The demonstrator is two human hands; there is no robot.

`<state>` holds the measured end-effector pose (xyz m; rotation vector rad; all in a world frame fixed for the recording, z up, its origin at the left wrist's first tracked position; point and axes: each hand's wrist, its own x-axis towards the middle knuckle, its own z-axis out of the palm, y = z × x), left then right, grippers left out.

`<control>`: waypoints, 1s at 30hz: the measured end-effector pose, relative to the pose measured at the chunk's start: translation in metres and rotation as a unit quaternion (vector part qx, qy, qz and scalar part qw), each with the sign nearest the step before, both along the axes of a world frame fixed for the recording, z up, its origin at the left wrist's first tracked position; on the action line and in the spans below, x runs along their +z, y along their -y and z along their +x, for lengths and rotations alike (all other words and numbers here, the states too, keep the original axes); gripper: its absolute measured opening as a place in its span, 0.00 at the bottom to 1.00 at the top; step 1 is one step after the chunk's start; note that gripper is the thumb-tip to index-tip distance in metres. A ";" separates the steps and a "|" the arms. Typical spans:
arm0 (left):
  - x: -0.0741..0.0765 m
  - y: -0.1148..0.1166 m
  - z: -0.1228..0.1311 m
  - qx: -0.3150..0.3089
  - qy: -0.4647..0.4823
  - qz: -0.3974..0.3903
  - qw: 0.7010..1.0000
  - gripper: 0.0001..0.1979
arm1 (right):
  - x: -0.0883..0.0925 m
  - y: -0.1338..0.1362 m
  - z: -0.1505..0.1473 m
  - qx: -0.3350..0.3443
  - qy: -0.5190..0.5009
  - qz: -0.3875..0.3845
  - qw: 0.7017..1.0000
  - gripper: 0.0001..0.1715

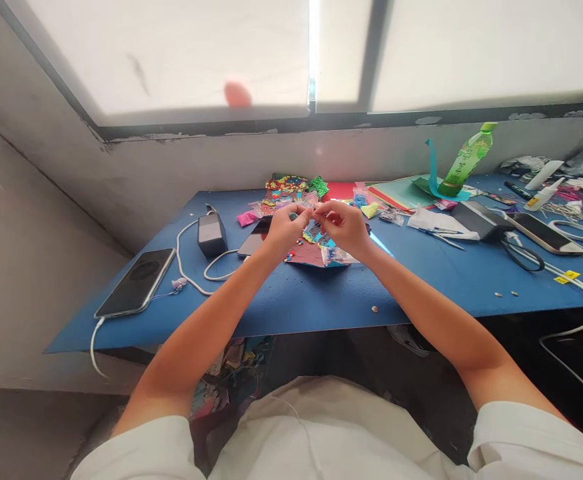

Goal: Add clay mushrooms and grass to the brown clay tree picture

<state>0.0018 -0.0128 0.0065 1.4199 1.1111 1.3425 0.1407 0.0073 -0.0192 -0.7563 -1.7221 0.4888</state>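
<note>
My left hand [291, 229] and my right hand [340, 225] meet above the middle of the blue table, fingertips pinched close together. What sits between the fingertips is too small to make out. Under them lies a dark reddish sheet [307, 255] with small colourful pieces scattered on it. A small clear packet [338, 255] rests on the sheet's near right part. Behind my hands is a cluster of yellow and red bits [286, 183], with a bunch of green pieces [318, 187] beside it. Partly behind my left wrist lies a dark flat device [255, 240].
On the left are a phone [136, 283], a black power brick [212, 233] and white cables. At the right stand a tilted green bottle [468, 160], pens [441, 235], a white glue bottle [544, 195] and another phone [546, 233]. The blue table's [291, 313] front edge runs before me.
</note>
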 end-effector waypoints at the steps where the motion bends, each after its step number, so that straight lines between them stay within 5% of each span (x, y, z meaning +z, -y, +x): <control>1: 0.000 0.000 0.000 0.005 -0.003 0.004 1.000 0.12 | 0.001 0.001 0.000 0.002 0.000 0.000 1.000 0.19; 10: 0.000 -0.006 0.000 -0.020 0.014 0.003 1.000 0.21 | 0.004 0.002 0.007 -0.022 0.058 0.013 0.998 0.21; 16: 0.000 -0.005 -0.001 -0.047 0.040 -0.013 0.998 0.17 | 0.004 0.001 0.009 -0.049 0.100 0.056 0.992 0.27; 20: 0.000 -0.004 -0.003 -0.065 0.055 -0.039 0.996 0.12 | 0.005 0.000 0.010 -0.047 0.094 0.075 0.992 0.22; 26: 0.001 -0.004 -0.004 -0.072 0.061 -0.053 0.994 0.17 | 0.001 -0.001 0.005 -0.050 0.075 0.096 0.991 0.13; 30: 0.001 -0.001 -0.004 -0.071 0.042 -0.036 0.996 0.18 | 0.001 -0.001 0.006 -0.053 0.037 0.050 0.997 0.09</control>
